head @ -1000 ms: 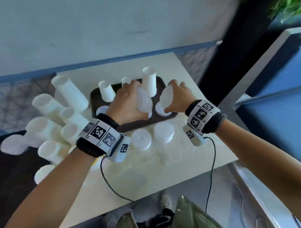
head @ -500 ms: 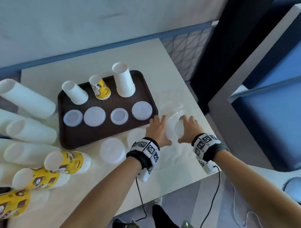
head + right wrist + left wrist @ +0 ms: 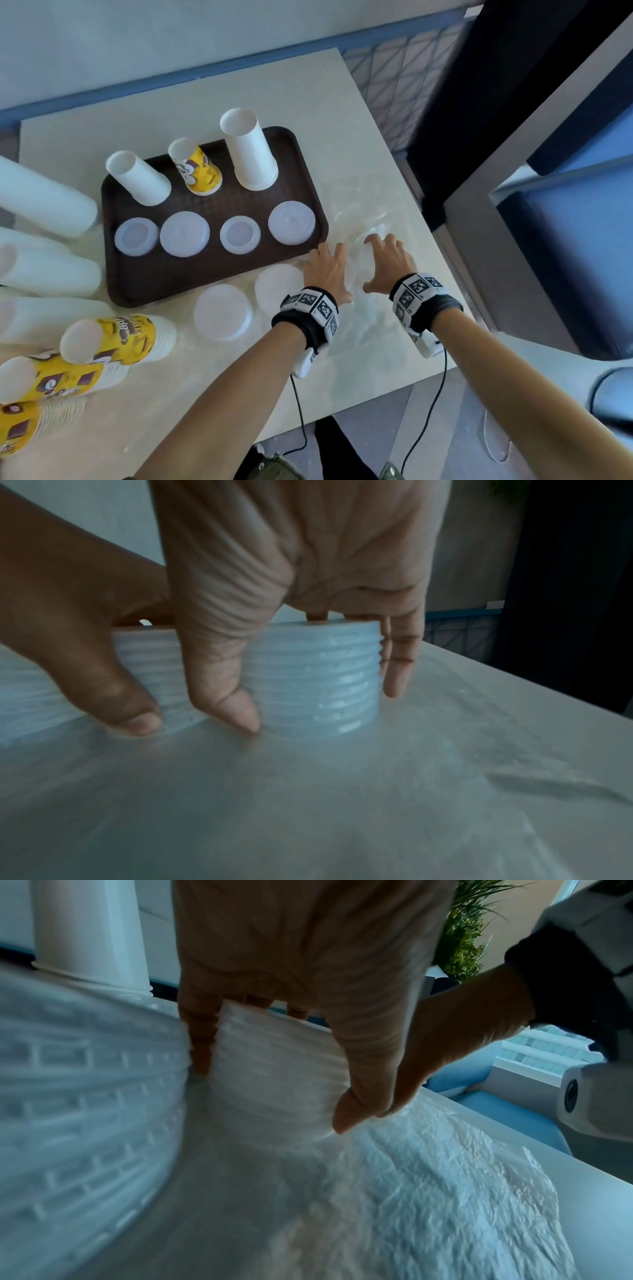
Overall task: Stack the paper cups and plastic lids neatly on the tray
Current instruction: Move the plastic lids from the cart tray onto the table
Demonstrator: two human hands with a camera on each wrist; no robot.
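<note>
A brown tray [image 3: 144, 284] holds three upside-down cup stacks: a white one [image 3: 138, 178], a yellow one [image 3: 197, 168] and a tall white one [image 3: 250, 150]. In front of them lies a row of white plastic lids [image 3: 185, 233]. To the right of the tray's front corner, both hands are down on the table. My left hand [image 3: 337, 274] grips a stack of translucent lids [image 3: 274, 1074] between thumb and fingers. My right hand [image 3: 371, 263] grips a second lid stack [image 3: 315, 680] the same way. Both stacks stand on a crumpled clear plastic bag [image 3: 370, 322].
Two more lid stacks [image 3: 222, 311] [image 3: 279, 286] stand on the table in front of the tray. Long cup stacks lie on their sides at the left, some white [image 3: 41, 202], some yellow [image 3: 120, 339]. The table's right edge is close to my right wrist.
A second ago both hands were over the tray holding lids. They have moved to the table at its right and now grip two lid stacks there.
</note>
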